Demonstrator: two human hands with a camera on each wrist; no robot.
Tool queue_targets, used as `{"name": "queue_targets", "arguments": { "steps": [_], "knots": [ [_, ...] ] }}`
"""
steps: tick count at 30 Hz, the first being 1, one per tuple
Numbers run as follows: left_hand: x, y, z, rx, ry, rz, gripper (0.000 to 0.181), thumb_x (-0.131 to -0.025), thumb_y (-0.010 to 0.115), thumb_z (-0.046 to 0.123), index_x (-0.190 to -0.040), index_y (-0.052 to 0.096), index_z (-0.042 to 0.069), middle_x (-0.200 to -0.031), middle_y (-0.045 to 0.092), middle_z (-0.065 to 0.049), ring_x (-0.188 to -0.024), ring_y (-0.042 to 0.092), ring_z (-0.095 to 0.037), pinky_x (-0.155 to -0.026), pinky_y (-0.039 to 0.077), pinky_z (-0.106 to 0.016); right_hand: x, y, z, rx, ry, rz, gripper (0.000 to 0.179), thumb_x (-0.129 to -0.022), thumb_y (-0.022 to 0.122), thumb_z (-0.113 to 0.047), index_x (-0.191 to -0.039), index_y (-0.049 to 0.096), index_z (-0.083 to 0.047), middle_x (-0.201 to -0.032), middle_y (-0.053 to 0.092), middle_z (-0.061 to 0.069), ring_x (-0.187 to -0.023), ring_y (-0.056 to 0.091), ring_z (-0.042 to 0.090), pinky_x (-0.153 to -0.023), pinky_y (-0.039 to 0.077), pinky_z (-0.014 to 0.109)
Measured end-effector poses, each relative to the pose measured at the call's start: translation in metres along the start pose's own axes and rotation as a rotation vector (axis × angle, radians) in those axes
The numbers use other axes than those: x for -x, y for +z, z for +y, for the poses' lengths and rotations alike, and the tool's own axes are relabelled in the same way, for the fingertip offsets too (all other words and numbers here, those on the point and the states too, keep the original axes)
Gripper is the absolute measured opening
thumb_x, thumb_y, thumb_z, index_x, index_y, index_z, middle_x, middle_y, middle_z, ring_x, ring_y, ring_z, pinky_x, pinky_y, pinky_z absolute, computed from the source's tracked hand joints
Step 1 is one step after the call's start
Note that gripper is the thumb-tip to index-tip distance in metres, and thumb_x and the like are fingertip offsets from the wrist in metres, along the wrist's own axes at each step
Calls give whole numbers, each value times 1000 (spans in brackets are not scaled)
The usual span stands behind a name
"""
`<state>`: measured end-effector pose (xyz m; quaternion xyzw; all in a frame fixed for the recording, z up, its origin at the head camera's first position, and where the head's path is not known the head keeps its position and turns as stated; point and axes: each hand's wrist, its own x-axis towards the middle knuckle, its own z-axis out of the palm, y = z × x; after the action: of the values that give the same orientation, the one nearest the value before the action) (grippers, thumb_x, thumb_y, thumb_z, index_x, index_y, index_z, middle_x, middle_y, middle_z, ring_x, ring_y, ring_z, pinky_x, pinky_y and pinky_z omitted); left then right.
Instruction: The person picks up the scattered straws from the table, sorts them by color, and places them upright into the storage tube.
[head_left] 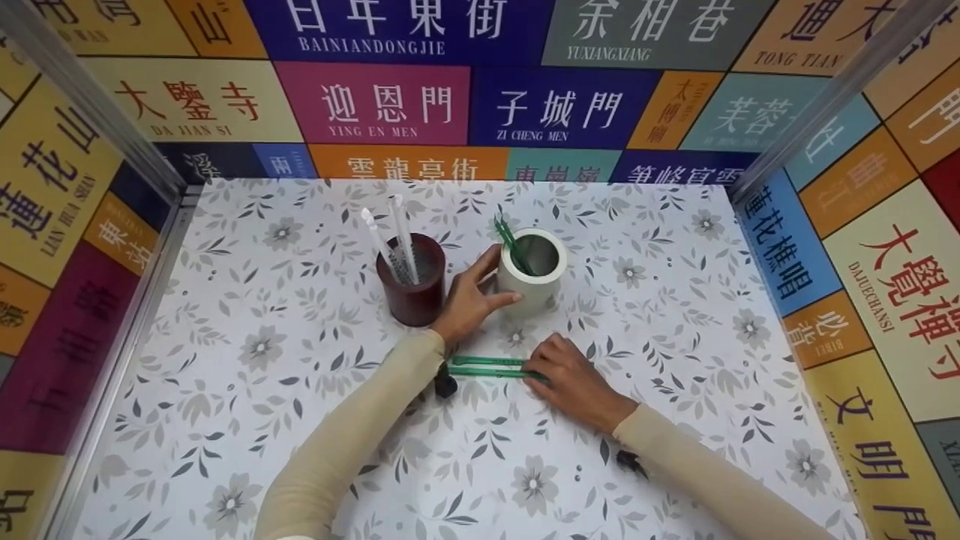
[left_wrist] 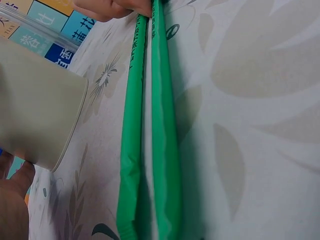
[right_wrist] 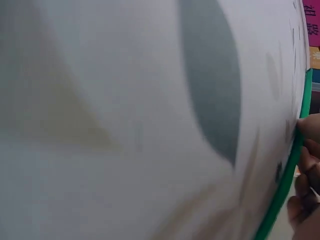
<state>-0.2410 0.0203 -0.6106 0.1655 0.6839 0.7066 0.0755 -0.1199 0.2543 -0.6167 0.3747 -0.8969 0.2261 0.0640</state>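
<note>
My left hand [head_left: 474,296] holds the left side of a cream cup [head_left: 529,292], thumb in front and fingers behind. Two green sticks stand in that cup, leaning left. Below it, two long green-wrapped sticks [head_left: 487,367] with dark print lie side by side on the table. My right hand [head_left: 574,379] pinches them at their right end. The left wrist view shows both wrapped sticks [left_wrist: 132,135] close up, beside the cup [left_wrist: 40,105] and part of my left hand [left_wrist: 15,200]. In the right wrist view, fingers [right_wrist: 311,130] touch a green stick [right_wrist: 285,192].
A dark red cup [head_left: 411,300] with several white sticks [head_left: 403,240] stands just left of my left hand. The table [head_left: 637,315] has a floral cover. Colourful lettered panels [head_left: 375,101] and metal posts [head_left: 817,97] bound it behind and at both sides.
</note>
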Motion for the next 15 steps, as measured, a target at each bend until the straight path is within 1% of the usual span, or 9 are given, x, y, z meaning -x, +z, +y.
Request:
{"name": "queue_targets", "arguments": {
  "steps": [4,7,10,12,15],
  "knots": [
    [-1,1,1,6,7,-8,97,-91,92,7,-171,38,7,-175,40,-10,-160,42,-24,-130,39,-41,-2,-8,-5,111,-43,-54,9,-99,84,-16,-107,81,-12,-104,68,1,-100,55,23,-87,50,41],
    [-1,1,0,0,6,-8,97,-91,93,8,-171,39,8,-176,40,-9,-160,42,-23,-130,40,-41,-4,-13,-8,245,-109,-85,5,-98,83,-10,-102,80,-10,-99,69,4,-92,55,24,-79,50,40],
    [-1,0,0,-6,-4,-6,99,-91,93,10,-172,37,9,-176,39,-8,-160,42,-22,-130,40,-42,-6,-16,-10,362,-165,-97,3,-96,81,-6,-95,79,-8,-94,70,5,-85,54,25,-72,50,39],
    [0,-1,0,-8,-9,-6,100,-91,93,11,-173,36,9,-176,39,-8,-160,42,-22,-130,40,-43,-6,-19,-11,391,-182,-98,5,-96,80,-5,-92,78,-8,-91,69,6,-83,54,25,-69,49,39],
    [1,-1,0,-18,-10,-6,100,-91,93,11,-173,35,9,-176,39,-8,-160,42,-23,-130,40,-44,-4,-25,-9,375,-177,-89,6,-96,81,-9,-91,78,-9,-89,70,5,-83,55,25,-69,49,39]
  ]
}}
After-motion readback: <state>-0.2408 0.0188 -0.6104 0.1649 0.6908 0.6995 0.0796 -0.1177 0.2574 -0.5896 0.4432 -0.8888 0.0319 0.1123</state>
